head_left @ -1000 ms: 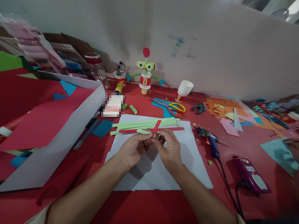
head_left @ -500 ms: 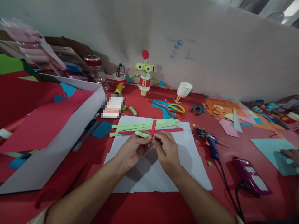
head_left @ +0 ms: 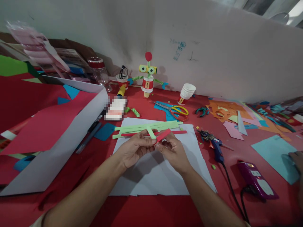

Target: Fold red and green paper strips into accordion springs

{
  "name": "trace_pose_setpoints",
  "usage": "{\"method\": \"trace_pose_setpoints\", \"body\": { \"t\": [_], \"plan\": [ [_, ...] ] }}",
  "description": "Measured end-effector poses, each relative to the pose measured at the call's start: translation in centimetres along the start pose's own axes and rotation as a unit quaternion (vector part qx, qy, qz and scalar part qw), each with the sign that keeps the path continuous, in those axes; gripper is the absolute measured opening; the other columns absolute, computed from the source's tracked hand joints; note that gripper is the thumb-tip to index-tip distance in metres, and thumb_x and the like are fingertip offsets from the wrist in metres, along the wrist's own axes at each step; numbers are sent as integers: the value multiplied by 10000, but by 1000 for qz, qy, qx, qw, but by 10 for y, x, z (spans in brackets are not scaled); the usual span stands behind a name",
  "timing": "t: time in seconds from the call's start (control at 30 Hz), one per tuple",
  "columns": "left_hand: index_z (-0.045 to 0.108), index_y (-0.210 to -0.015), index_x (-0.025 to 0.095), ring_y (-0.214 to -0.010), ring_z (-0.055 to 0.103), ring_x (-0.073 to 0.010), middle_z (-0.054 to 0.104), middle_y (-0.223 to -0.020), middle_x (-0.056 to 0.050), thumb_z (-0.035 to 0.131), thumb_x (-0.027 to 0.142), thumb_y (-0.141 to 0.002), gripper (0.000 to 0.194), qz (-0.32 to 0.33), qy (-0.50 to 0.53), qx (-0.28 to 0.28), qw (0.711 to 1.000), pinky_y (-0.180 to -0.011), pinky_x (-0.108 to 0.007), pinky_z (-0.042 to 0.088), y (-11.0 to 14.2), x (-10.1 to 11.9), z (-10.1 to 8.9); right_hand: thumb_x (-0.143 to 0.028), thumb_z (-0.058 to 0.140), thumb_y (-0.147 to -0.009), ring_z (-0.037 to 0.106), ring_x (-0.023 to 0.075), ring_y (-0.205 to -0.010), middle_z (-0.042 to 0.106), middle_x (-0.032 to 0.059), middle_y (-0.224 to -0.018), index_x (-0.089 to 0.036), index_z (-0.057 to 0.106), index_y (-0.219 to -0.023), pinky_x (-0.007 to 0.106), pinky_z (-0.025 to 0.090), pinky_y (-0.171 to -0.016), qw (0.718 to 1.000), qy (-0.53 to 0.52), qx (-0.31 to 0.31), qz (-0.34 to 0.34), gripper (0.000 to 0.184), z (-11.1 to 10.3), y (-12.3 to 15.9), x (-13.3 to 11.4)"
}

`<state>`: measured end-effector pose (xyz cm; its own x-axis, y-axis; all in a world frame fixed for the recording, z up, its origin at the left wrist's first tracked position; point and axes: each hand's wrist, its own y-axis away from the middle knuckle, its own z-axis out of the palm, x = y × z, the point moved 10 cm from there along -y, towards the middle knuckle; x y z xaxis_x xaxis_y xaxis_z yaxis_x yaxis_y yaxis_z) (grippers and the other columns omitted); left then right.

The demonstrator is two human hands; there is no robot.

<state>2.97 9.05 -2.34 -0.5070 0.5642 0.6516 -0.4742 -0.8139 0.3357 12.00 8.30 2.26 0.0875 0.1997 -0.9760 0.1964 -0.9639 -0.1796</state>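
Note:
Over the white paper sheet (head_left: 151, 176) my two hands meet, thumbs and fingers pinched close together. My left hand (head_left: 136, 148) is closed on a light green paper strip (head_left: 151, 132), whose free end points away from me. A red paper strip (head_left: 163, 135) is pinched in my right hand (head_left: 174, 151), its free end slanting up to the right. The two strips meet between my fingertips; the fold there is mostly hidden. Just beyond my hands lie several loose green strips (head_left: 163, 125) and a long red strip (head_left: 181, 132).
A paper-cup robot figure (head_left: 147, 84) stands by the wall, with stacked cups (head_left: 187, 92) and scissors (head_left: 174, 108) near it. At right lie a glue gun (head_left: 216, 148) and a purple device (head_left: 257, 181). Another person's hand (head_left: 295, 159) touches blue paper (head_left: 276, 157). A white box (head_left: 78, 126) is at left.
The red strip has swung from standing upright to slanting right over my right fingers. The green strip has turned from pointing left to pointing away from me. The view has shifted slightly.

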Motion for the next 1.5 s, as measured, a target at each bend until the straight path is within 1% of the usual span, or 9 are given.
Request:
{"method": "trace_pose_setpoints", "body": {
  "t": [0.23, 0.47, 0.6, 0.7, 0.83, 0.97, 1.07, 1.3, 1.5],
  "plan": [
    [661, -947, 168, -677, 553, -92, 617, -777, -6, 767, 98, -625, 346, -16, 8, -17, 1000, -709, -243, 432, -1, -5, 3, -182, 681, -739, 551, 174, -924, 532, 22, -954, -239, 672, -757, 305, 447, -837, 996, 31, 52, -58, 61, -5, 2, -8],
    [650, -834, 142, -634, 520, -87, 543, -661, 22, 811, 114, -561, 318, -13, 38, 0, 999, -687, -245, 406, 0, -9, 3, -213, 635, -787, 545, 198, -1009, 534, 46, -1040, -235, 696, -796, 328, 434, -895, 994, 90, 26, -50, 66, -1, 3, -6],
    [650, -825, 141, -614, 516, -95, 558, -673, 4, 822, 199, -576, 309, -28, 43, -4, 999, -640, -246, 406, 1, -16, 7, -238, 636, -788, 546, 200, -959, 542, 47, -984, -224, 681, -733, 322, 439, -857, 989, 126, 55, -56, 73, -7, 4, -9],
    [640, -732, 139, -593, 506, -87, 553, -641, 9, 836, 162, -539, 276, -13, 62, 11, 998, -605, -227, 399, 1, -14, 6, -250, 641, -782, 539, 208, -917, 542, 48, -951, -226, 669, -718, 330, 442, -824, 984, 144, 72, -70, 74, -8, 6, -11],
    [625, -650, 128, -522, 469, -62, 521, -564, 26, 824, 107, -523, 237, -8, 120, -11, 993, -567, -206, 394, 1, -14, 13, -247, 640, -783, 528, 211, -871, 542, 46, -905, -231, 647, -700, 332, 440, -779, 972, 177, 111, -111, 85, -9, 12, -22],
    [647, -721, 131, -557, 522, -73, 581, -624, 7, 812, 116, -546, 242, -34, 132, 17, 991, -595, -201, 425, 2, -21, 9, -247, 637, -781, 522, 206, -890, 532, 47, -925, -223, 615, -707, 327, 440, -780, 984, 125, 100, -76, 81, -7, 8, -11],
    [644, -763, 146, -584, 542, -81, 617, -665, -1, 812, 119, -551, 272, -4, 90, 51, 995, -575, -192, 418, 2, -16, 1, -252, 655, -769, 517, 196, -898, 516, 35, -915, -222, 612, -717, 321, 433, -798, 992, 67, 96, -51, 74, -8, 6, 0],
    [571, -656, 144, -435, 378, -30, 479, -516, 69, 838, 148, -499, 310, -22, 63, 94, 993, -428, -166, 276, 6, -19, -4, -230, 663, -757, 513, 182, -871, 511, 31, -916, -213, 622, -684, 314, 430, -785, 989, 95, 98, -60, 85, -10, 6, -8],
    [576, -692, 156, -494, 448, -47, 551, -588, 51, 839, 147, -498, 326, 17, 70, 97, 993, -516, -180, 369, 4, -13, -6, -263, 661, -756, 529, 168, -817, 534, 23, -885, -226, 653, -785, 297, 454, -721, 991, 74, 109, -24, 48, -10, 4, 1]
  ]
}}
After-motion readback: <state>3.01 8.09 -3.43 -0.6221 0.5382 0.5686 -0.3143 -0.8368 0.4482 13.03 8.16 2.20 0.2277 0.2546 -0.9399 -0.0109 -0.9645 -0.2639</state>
